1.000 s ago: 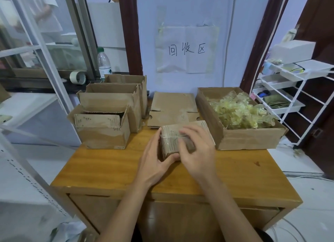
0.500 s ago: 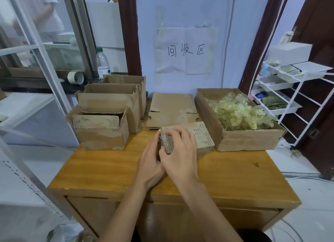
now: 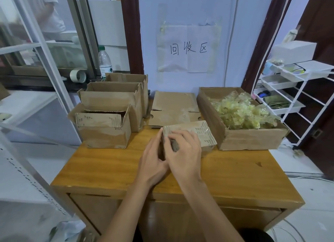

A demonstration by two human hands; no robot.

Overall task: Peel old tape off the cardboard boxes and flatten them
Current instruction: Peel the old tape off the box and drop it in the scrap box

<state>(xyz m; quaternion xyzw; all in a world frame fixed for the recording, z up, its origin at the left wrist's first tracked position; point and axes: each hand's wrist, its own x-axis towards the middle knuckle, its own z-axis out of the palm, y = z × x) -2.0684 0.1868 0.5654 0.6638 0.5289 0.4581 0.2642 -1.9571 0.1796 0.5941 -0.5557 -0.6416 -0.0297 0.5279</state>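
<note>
On the wooden desk (image 3: 108,169), mid-surface, both hands meet at a small closed box (image 3: 200,133): left hand (image 3: 153,162) cupping its left end, right hand (image 3: 186,155) with fingers curled over its top. Behind lies flattened cardboard (image 3: 173,108); open boxes (image 3: 108,115) stand at the back-left corner, a tape-filled box (image 3: 253,138) along the right edge.

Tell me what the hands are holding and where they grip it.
Both the left hand and right hand hold the small taped box at its near left end.

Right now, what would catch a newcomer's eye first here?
Probably the two hands at the table's middle, the left hand and right hand, both gripping a small taped box. To the right sits a big carton heaped with yellowish peeled tape; on the wall hangs a handwritten paper sign.
</note>
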